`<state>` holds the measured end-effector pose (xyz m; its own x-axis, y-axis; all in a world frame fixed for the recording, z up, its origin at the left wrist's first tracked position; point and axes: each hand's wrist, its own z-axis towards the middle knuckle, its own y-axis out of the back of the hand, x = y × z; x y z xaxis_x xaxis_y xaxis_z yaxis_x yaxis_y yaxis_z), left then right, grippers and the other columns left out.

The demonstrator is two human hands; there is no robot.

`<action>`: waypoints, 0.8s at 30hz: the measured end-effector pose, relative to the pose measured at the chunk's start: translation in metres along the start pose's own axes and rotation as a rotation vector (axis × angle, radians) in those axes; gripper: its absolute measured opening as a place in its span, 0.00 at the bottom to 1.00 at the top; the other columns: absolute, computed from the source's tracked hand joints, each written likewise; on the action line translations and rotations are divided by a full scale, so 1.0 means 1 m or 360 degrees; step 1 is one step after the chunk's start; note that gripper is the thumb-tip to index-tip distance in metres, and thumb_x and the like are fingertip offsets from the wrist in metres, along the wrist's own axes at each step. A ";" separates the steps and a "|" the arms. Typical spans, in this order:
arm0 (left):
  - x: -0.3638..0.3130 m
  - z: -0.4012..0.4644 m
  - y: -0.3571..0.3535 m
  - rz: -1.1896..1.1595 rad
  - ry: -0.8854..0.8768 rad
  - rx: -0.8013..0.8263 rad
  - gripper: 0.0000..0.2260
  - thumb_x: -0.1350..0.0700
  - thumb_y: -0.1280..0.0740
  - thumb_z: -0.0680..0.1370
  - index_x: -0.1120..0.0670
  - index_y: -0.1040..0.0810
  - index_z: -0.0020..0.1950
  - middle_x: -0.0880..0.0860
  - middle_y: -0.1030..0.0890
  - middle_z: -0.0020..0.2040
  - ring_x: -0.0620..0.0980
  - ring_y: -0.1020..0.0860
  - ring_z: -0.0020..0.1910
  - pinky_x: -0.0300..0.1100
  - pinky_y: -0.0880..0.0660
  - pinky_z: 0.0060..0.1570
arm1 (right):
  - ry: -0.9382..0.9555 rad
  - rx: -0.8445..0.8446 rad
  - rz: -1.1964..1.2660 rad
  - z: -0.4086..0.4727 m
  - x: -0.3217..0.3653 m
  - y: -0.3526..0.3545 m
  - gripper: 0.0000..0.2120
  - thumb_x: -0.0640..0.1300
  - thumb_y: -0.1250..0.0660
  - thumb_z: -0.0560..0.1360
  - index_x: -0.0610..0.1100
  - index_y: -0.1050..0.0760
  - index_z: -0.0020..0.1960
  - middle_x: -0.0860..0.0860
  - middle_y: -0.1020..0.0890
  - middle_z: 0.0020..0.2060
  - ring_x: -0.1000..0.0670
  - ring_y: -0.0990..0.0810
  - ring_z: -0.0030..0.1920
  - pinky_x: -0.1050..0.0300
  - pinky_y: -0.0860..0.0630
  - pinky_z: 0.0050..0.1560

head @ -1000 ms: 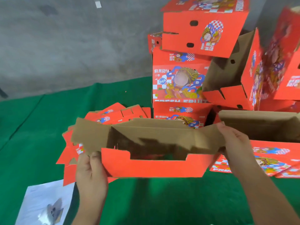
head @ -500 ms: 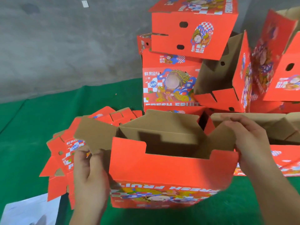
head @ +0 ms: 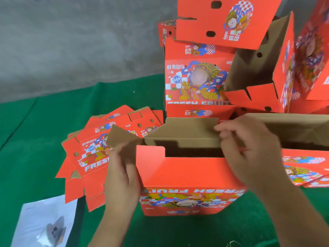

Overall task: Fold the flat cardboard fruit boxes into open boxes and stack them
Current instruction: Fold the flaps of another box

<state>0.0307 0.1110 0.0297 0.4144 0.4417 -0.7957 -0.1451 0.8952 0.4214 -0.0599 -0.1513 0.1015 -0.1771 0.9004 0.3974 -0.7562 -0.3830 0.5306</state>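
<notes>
Since the earlier frame the half-formed box (head: 187, 177) has tipped more upright, its printed red wall facing the person, and the right hand (head: 249, 148) has slid inward over the top rim. That grip is narrow, its fingers pinching the brown inner flap at about 1 o'clock of the box. The left hand (head: 121, 168), at 9 o'clock, holds the loose end flap (head: 122, 138), thumb and fingers curled round its edge. The box's long axis runs 9 to 3 between both hands; the left looks nearer the unfolded flap. Corrugated board, glossy red outside, matte brown inside. Flat blanks (head: 99, 154) fan at 10 o'clock; folded boxes (head: 195, 77) pile at 12 on green cloth (head: 35, 148).
</notes>
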 end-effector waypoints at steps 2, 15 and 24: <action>0.002 0.001 0.002 0.0202 -0.0058 0.0035 0.17 0.55 0.46 0.79 0.39 0.23 0.59 0.42 0.28 0.52 0.48 0.26 0.53 0.39 0.30 0.52 | -0.0026 0.0426 0.0033 -0.013 0.007 -0.020 0.10 0.44 0.35 0.77 0.48 0.17 0.55 0.55 0.17 0.50 0.49 0.19 0.52 0.51 0.25 0.56; -0.006 -0.019 0.003 0.0612 -0.0585 0.0619 0.17 0.47 0.39 0.82 0.39 0.25 0.70 0.36 0.23 0.52 0.47 0.28 0.51 0.52 0.30 0.54 | -0.0252 0.0630 -0.0068 -0.040 -0.011 -0.057 0.38 0.46 0.25 0.75 0.49 0.36 0.81 0.45 0.48 0.83 0.42 0.44 0.81 0.37 0.41 0.78; -0.010 0.038 -0.028 0.1060 -0.0156 0.0647 0.35 0.43 0.39 0.80 0.33 0.57 0.81 0.54 0.16 0.61 0.60 0.16 0.48 0.45 0.33 0.39 | -0.0411 0.0096 0.0106 -0.071 -0.009 -0.036 0.41 0.35 0.31 0.73 0.47 0.42 0.82 0.44 0.36 0.76 0.50 0.40 0.78 0.41 0.35 0.74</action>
<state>0.0649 0.0793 0.0424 0.4357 0.8536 -0.2855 -0.0586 0.3434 0.9374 -0.0758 -0.1312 0.0262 -0.0532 0.7932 0.6067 -0.7081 -0.4583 0.5372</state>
